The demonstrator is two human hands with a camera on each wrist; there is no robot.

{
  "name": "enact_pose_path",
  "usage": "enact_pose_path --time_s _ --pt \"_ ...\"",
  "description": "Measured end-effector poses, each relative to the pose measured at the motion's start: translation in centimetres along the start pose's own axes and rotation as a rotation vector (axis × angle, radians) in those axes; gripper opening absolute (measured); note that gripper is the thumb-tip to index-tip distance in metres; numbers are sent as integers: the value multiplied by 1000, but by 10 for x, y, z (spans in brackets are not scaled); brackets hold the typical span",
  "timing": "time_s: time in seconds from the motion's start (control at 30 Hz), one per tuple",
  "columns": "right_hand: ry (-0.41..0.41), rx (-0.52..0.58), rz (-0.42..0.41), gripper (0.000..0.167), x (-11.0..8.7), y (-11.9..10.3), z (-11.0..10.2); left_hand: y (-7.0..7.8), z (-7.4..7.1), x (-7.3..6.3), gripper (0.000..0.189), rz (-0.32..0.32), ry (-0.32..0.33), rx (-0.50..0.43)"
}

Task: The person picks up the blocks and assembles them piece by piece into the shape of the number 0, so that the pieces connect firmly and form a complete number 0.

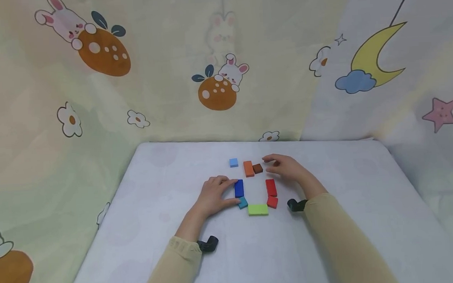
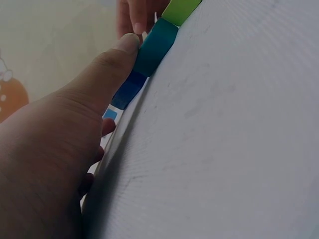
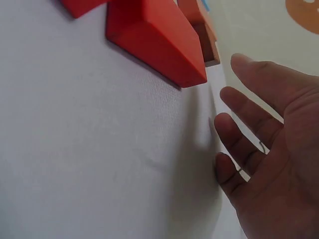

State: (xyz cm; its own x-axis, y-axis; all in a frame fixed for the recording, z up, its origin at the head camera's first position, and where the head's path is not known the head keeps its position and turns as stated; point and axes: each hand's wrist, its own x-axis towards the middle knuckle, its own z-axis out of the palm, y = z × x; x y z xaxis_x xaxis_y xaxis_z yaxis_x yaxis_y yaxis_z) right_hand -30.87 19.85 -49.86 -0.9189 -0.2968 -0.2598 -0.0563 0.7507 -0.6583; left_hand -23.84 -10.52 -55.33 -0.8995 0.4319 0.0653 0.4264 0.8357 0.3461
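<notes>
On the table, small coloured blocks form a loose ring. My left hand [image 1: 214, 195] lies at its left side, index fingertip at the top of the dark blue block [image 1: 239, 188] and thumb tip at the teal block [image 1: 243, 202]. In the left wrist view the thumb lies along the teal block [image 2: 156, 47], its tip near the upper edge. My right hand [image 1: 285, 166] hovers with fingers spread and nothing in them, just right of the brown block [image 1: 258, 169]. That brown block sits against the orange block [image 1: 249, 169].
Along the right are a long red block [image 1: 271, 188] and a smaller red block [image 1: 273, 202], with a lime green block [image 1: 258, 210] at the near side. Farther back lies a light blue block [image 1: 233, 162]. Printed cloth [image 1: 161, 76] hangs behind the white table [image 1: 139, 231].
</notes>
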Motion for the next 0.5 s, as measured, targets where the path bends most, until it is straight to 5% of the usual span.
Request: enact_pose_path --time_s 0.5 --pt "-17 -94 -10 37 25 -5 14 1 -4 -1 78 -1 4 2"
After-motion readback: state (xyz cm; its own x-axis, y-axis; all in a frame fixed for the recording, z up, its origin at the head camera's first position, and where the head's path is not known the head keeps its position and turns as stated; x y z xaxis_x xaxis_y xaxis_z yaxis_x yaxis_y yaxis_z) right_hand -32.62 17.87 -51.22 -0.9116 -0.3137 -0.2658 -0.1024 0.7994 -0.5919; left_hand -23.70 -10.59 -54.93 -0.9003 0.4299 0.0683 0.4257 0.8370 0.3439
